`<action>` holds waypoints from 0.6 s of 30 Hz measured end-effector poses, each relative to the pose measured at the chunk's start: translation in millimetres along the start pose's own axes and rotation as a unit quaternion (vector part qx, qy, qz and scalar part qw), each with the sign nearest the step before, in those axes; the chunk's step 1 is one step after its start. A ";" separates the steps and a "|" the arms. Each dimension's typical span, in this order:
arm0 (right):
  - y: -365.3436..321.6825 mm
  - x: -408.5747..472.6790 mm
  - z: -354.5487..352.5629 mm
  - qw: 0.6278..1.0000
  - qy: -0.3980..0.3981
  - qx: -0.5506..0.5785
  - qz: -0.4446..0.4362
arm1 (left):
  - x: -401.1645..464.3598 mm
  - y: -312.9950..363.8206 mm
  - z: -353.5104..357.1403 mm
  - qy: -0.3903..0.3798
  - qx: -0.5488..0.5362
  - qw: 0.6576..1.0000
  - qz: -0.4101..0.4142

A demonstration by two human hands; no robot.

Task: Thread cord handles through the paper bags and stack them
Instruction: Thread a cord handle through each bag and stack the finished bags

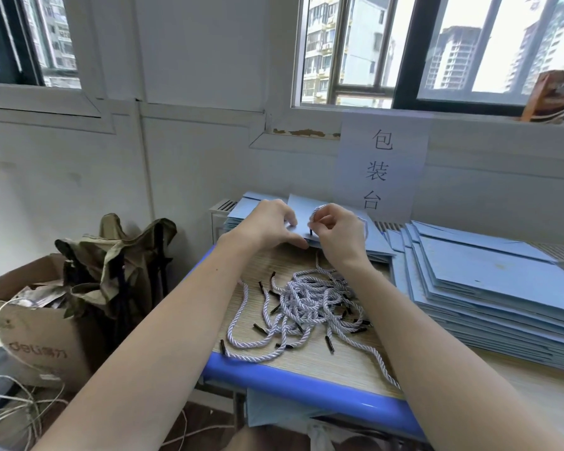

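bag (pixel 302 208) – pale blue, flat, atop stack | cords (pixel 310 307) – tangled, black-tipped, on table

Bare tabletop (pixel 258 265) lies open between the tangled cords (pixel 310 307) and the far bags (pixel 241 209).

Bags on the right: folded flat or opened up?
Folded flat. The bags lie as thin sheets in a fanned stack on the table; none stands open.

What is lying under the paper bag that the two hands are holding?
Under the held bag lies a stack of flat blue bags on the desk. The hands cover most of it.
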State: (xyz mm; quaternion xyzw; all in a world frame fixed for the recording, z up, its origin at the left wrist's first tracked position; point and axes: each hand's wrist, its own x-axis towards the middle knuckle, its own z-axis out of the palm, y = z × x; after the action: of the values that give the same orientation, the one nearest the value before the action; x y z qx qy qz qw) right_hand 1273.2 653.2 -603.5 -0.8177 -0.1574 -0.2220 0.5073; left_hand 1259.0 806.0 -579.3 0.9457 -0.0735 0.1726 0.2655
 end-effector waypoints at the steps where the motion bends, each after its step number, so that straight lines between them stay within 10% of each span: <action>1: 0.0 -0.2 -0.2 1.000 0.000 0.000 0.000 | -0.1 0.3 -0.1 0.000 0.001 1.000 0.000; 18: 0.4 -1.7 3.0 1.000 0.007 -0.020 -0.014 | -0.5 0.8 0.4 0.000 -0.002 1.000 0.010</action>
State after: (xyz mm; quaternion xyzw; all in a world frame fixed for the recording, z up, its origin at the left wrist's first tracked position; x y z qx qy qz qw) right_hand 1272.6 655.7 -605.9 -0.8234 -0.1610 -0.2385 0.4890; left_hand 1258.5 805.1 -579.4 0.9444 -0.0830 0.1746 0.2659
